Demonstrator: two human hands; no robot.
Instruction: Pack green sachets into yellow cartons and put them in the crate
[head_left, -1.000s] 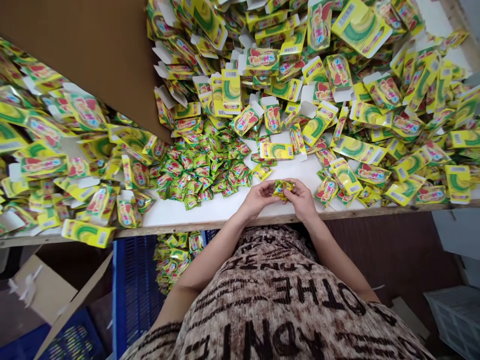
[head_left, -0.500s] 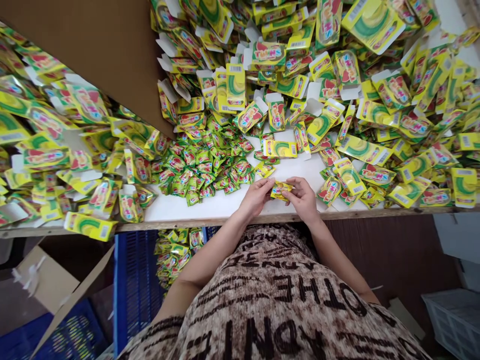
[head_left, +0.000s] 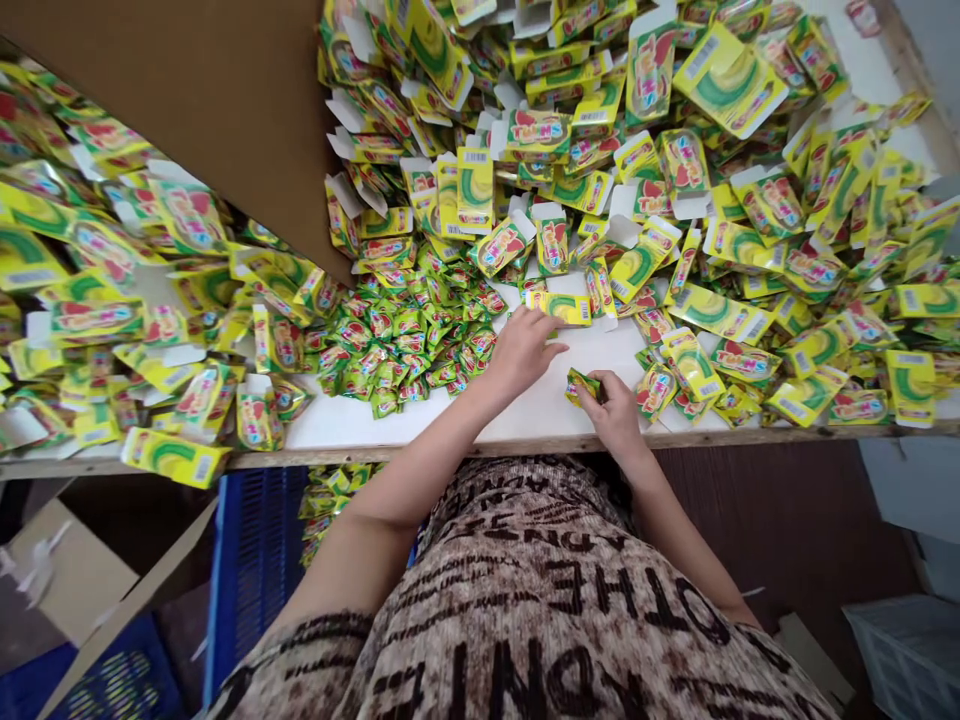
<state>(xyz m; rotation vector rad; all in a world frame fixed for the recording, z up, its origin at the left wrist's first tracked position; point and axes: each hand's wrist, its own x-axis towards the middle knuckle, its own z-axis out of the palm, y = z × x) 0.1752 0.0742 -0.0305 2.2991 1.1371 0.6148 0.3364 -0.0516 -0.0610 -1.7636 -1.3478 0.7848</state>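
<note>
My right hand is closed around a small stack of green and yellow sachets just above the white table near its front edge. My left hand reaches forward with fingers spread, its fingertips at a small yellow carton lying flat on the table. A heap of loose green sachets lies just left of that hand. Folded yellow cartons with open white flaps are piled across the far and right parts of the table.
A brown cardboard sheet stands at the back left, with more yellow cartons heaped left of it. Below the table edge are a blue plastic crate holding sachets, and a pale crate at the bottom right.
My left hand let go of the sachets held between both hands and reached forward to the yellow carton. My right hand kept the sachets and drew slightly right and nearer.
</note>
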